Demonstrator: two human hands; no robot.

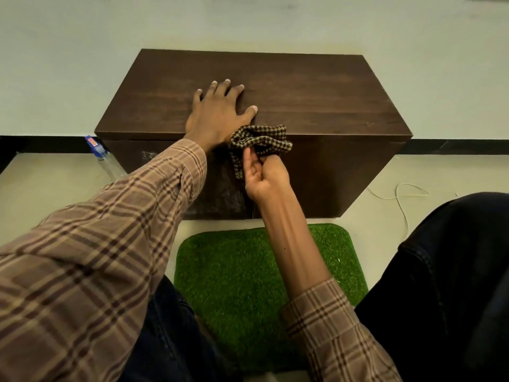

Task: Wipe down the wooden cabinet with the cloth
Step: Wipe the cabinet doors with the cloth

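Note:
A low dark wooden cabinet (316,100) stands against the pale wall, seen from above and in front. My left hand (217,111) lies flat on its top near the front edge, fingers spread. My right hand (264,175) is raised in front of the cabinet's face and grips a bunched brown checked cloth (261,142). The cloth sits at the top front edge, just right of my left wrist. A dull smeared patch shows on the front panel to the left of the cloth.
A clear spray bottle (103,157) with a blue head lies on the floor at the cabinet's left corner. A green grass mat (242,271) lies before the cabinet between my dark trouser legs. A thin white cord (402,197) trails on the floor at right.

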